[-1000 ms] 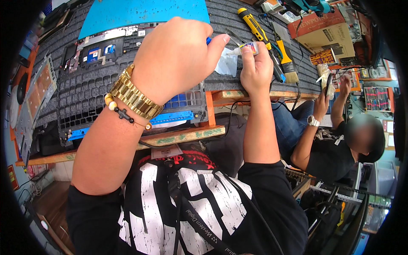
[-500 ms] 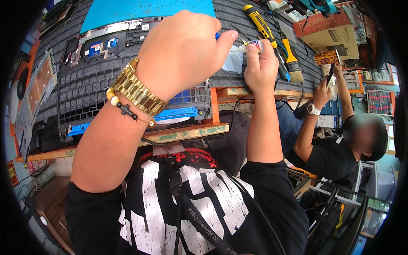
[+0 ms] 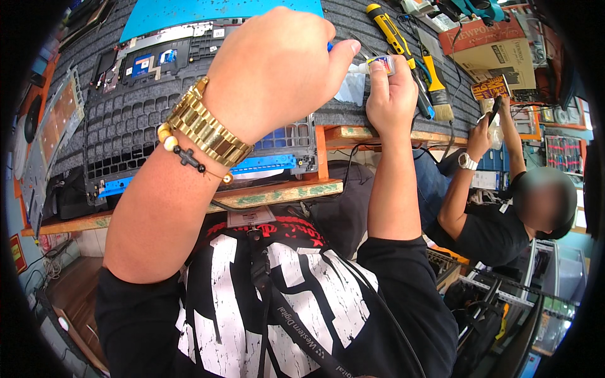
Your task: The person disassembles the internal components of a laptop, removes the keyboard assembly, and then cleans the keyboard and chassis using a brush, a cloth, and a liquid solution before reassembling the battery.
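My left hand (image 3: 277,72), with a gold watch (image 3: 208,126) and a beaded bracelet on its wrist, is closed above a black laptop keyboard frame (image 3: 126,126). A bit of a small blue object (image 3: 329,46) shows by its thumb; the fingers hide the rest. In my right hand (image 3: 392,104) a small white glue bottle (image 3: 382,63) is pinched between thumb and fingers. Its thin nozzle points left, toward my left thumb. Beneath the nozzle lies a clear plastic piece (image 3: 351,89) on the ribbed grey mat (image 3: 340,116).
A yellow utility knife (image 3: 387,28) and a yellow-handled brush (image 3: 435,82) lie right of my hands. A blue sheet (image 3: 220,16) is at the back. A metal plate (image 3: 53,142) stands at left. Beyond a cardboard box (image 3: 495,60), a person (image 3: 485,227) holds a phone at right.
Both hands shift slightly right, still close together. The bottle's nozzle stays near my left thumb.
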`<state>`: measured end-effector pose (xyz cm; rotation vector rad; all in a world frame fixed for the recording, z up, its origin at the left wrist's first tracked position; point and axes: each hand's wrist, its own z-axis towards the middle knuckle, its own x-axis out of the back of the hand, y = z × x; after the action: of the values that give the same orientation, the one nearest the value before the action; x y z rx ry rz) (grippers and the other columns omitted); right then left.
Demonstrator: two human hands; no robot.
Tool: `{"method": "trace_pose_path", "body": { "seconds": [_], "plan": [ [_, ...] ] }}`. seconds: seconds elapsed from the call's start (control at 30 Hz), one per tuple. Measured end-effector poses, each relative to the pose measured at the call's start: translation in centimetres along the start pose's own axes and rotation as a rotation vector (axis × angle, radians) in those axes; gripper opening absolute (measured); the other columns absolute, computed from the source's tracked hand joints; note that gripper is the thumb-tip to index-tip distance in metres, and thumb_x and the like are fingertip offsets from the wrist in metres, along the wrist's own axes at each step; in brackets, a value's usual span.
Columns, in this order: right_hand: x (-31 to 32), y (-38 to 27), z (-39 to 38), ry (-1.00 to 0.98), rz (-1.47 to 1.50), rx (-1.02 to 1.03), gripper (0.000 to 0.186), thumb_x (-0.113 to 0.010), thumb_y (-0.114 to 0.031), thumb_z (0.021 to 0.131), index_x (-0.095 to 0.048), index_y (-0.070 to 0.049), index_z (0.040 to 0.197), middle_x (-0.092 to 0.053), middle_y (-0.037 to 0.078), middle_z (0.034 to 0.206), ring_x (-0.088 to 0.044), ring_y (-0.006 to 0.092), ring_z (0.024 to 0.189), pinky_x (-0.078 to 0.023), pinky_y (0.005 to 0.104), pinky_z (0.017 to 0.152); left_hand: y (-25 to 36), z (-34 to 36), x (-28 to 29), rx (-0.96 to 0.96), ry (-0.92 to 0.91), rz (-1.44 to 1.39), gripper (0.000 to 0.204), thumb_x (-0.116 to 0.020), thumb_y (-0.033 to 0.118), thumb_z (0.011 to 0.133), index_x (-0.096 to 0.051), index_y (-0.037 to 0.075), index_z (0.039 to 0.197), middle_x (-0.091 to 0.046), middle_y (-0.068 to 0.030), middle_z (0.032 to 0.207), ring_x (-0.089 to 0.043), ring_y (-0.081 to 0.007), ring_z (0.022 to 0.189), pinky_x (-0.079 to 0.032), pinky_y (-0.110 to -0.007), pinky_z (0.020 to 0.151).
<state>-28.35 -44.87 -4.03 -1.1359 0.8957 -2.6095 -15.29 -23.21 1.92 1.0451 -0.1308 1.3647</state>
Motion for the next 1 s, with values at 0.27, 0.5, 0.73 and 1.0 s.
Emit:
{"method": "trace_pose_path", "body": {
  "seconds": [0.27, 0.5, 0.73, 1.0],
  "plan": [
    [-0.20, 0.00, 0.00, 0.051, 0.025, 0.022, 0.021, -0.073, -0.018, 0.106, -0.065, 0.000, 0.098, -0.073, 0.015, 0.076, -0.072, 0.0245, 0.067, -0.056, 0.0406, 0.065, 0.01, 0.09, 0.05, -0.016, 0.016, -0.004, 0.050, -0.073, 0.035, 0.106, -0.071, -0.002, 0.071, -0.060, -0.0249, 0.061, -0.062, -0.0458, 0.058, -0.049, -0.052, 0.056],
    [-0.10, -0.09, -0.14, 0.049, 0.015, 0.018, 0.020, -0.072, -0.018, 0.107, -0.066, 0.000, 0.100, -0.073, 0.014, 0.077, -0.071, 0.0220, 0.066, -0.056, 0.0391, 0.064, -0.01, 0.07, 0.11, -0.003, 0.006, -0.008, 0.051, -0.073, 0.035, 0.106, -0.070, -0.002, 0.070, -0.059, -0.0249, 0.061, -0.062, -0.0460, 0.058, -0.048, -0.052, 0.055],
    [-0.16, 0.00, -0.16, 0.040, 0.009, 0.008, 0.019, -0.073, -0.017, 0.107, -0.067, 0.000, 0.100, -0.074, 0.013, 0.077, -0.070, 0.0193, 0.066, -0.055, 0.0377, 0.063, -0.11, 0.01, 0.08, -0.020, 0.021, -0.008, 0.049, -0.074, 0.034, 0.106, -0.071, -0.001, 0.071, -0.060, -0.0246, 0.061, -0.062, -0.0454, 0.057, -0.047, -0.052, 0.055],
    [-0.23, 0.48, -0.22, 0.050, 0.049, -0.004, 0.019, -0.074, -0.017, 0.107, -0.068, 0.000, 0.100, -0.075, 0.012, 0.078, -0.070, 0.0178, 0.066, -0.055, 0.0373, 0.063, -0.06, -0.01, 0.02, -0.018, 0.023, -0.018, 0.049, -0.074, 0.033, 0.106, -0.072, -0.001, 0.071, -0.060, -0.0243, 0.060, -0.061, -0.0449, 0.056, -0.047, -0.051, 0.054]
  ]
}}
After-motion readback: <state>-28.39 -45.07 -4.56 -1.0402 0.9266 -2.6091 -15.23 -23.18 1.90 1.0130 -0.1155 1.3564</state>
